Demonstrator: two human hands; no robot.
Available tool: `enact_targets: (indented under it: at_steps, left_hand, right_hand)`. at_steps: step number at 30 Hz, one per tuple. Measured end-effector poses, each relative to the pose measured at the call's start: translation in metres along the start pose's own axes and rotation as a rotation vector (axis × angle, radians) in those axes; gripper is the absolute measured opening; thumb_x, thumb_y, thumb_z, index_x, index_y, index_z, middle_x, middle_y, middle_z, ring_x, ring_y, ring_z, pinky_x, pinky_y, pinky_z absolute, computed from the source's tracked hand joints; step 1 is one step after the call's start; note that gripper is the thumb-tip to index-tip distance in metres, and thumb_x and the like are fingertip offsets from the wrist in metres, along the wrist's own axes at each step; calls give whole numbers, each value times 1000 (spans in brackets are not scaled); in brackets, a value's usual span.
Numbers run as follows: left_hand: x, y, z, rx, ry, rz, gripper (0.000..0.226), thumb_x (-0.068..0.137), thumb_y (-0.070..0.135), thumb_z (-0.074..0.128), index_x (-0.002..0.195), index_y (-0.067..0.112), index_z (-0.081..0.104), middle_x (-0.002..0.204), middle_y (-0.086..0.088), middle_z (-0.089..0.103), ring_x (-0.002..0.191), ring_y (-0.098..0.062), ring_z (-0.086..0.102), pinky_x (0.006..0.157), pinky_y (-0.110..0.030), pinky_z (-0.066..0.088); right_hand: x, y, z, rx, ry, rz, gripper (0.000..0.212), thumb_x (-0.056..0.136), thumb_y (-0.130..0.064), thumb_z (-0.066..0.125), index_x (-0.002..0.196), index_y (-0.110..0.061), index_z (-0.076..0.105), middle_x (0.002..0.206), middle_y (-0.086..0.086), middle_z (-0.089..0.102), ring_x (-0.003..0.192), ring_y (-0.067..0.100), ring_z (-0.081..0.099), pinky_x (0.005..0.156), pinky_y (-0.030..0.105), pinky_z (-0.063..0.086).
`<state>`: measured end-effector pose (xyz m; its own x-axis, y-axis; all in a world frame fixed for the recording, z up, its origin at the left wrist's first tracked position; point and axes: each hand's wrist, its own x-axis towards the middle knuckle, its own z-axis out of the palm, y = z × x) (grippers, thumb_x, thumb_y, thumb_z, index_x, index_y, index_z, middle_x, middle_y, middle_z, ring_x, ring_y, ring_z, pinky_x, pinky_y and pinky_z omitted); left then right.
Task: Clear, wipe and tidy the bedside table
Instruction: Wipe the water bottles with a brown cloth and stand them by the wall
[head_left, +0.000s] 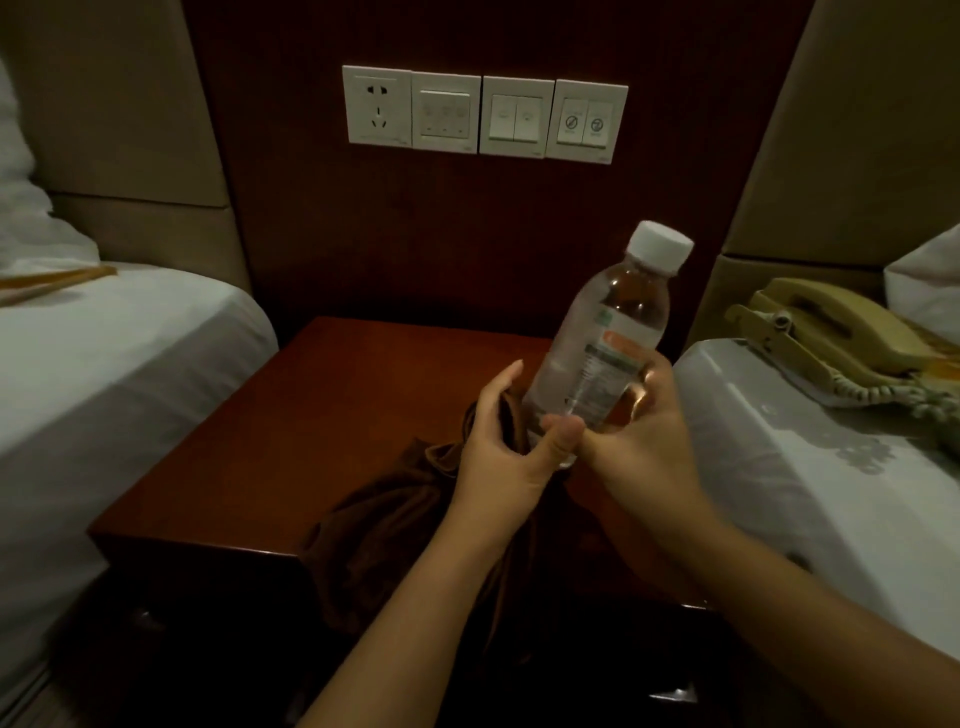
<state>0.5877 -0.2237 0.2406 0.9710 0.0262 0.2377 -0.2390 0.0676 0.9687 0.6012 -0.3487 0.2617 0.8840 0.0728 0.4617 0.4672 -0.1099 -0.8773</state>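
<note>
Both forearms reach over the bedside table's (249, 415) near edge. Right hand (641, 441) grasps the water bottle (602, 348) low, above the right side, cap tilted up-right. Left hand (498, 447) clutches a brown cloth (395, 519) against the bottle's base.

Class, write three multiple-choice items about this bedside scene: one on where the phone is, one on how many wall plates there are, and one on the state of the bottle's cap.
1. Where is the phone?
A. on the table
B. on the right bed
C. on the floor

2. How many wall plates are there?
A. two
B. four
C. six

3. The bottle is
A. capped
B. open
C. lying flat

Answers:
1 B: it rests on the white bed at right.
2 B: four plates sit in a row.
3 A: a white cap is on; the right hand holds the bottle, the left hand touching.
</note>
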Motion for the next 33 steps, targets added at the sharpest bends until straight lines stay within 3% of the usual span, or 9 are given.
enact_targets:
  at_steps: [2,5,7,11,14,17,23,27,33]
  left_hand:
    - [2,0,-3,-67,14,-69,94,52,51,79,137,37,41,139,8,47,123,-9,50,88,-20,52]
    - [4,0,-4,-86,62,-141,95,48,43,85,134,37,45,136,9,48,123,-13,49,87,-24,52]
    - [5,0,-2,-94,75,-169,92,50,40,87,132,36,46,135,9,48,123,-14,49,88,-27,52]
    - [5,2,-2,-43,79,-157,88,61,32,86,136,41,41,143,12,38,131,-11,36,98,-29,41]
    - [4,1,-1,17,76,-123,92,62,31,85,139,43,36,148,12,31,136,-12,30,97,-29,35]
    - [7,-4,-1,-8,81,-101,90,60,29,86,135,46,39,141,12,39,126,-10,40,89,-22,42]
    - [11,-11,4,13,80,-55,83,63,29,85,130,49,41,117,31,39,102,14,41,74,-7,37]
    - [13,-14,7,23,91,-48,86,61,29,86,128,56,40,124,29,40,119,1,41,92,-22,40]
    - [13,-17,7,38,79,-29,84,58,33,86,122,61,38,111,42,36,102,21,36,91,-15,35]
  right_hand:
    - [3,4,2,-45,-41,-54,77,69,-9,80,129,-26,33,120,-9,53,110,2,59,81,23,55]
    - [6,14,0,-158,-54,-103,78,72,-19,78,129,-33,27,129,3,48,116,9,56,90,35,54]
    - [11,18,-2,-142,-45,-60,80,69,-25,78,129,-35,27,127,0,50,115,9,57,90,37,54]
    - [41,16,-13,-205,80,-46,88,70,-14,80,137,-24,23,121,-15,49,109,-3,53,85,22,49]
    - [81,22,-35,-257,255,-54,93,67,-17,82,137,-15,21,132,0,46,120,12,50,97,37,48]
    - [125,34,-54,-204,316,14,92,65,-17,83,135,-17,22,132,6,45,122,18,50,100,50,45]
    - [183,68,-70,-296,144,215,95,65,0,79,138,-19,21,134,10,43,125,27,46,105,55,38]
    - [204,99,-53,-316,102,276,97,65,3,79,137,-22,19,124,8,47,118,25,52,100,54,43]
    - [217,120,-39,-310,112,289,93,66,1,79,137,-21,22,136,12,43,121,25,51,100,52,44]
